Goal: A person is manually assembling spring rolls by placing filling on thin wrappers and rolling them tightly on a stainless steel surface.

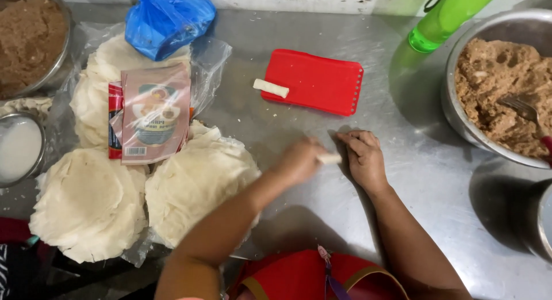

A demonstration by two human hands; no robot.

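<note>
My left hand [300,160] and my right hand [363,157] meet over a small pale roll [329,158] on the steel table [414,179], both pinching its ends; the left hand is blurred. One finished roll [271,88] lies on the left edge of a red plastic board [316,81] further back. Stacks of round white wrappers [92,208] lie on clear plastic to the left, the nearest stack [198,179] right beside my left forearm.
A wrapper package [150,113] rests on the stacks, a blue plastic bag [164,18] behind it. A bowl of brown filling with a fork [500,93] is at right, another filling bowl [29,35] and a bowl of white liquid [18,147] at left. A green bottle [445,15] stands behind.
</note>
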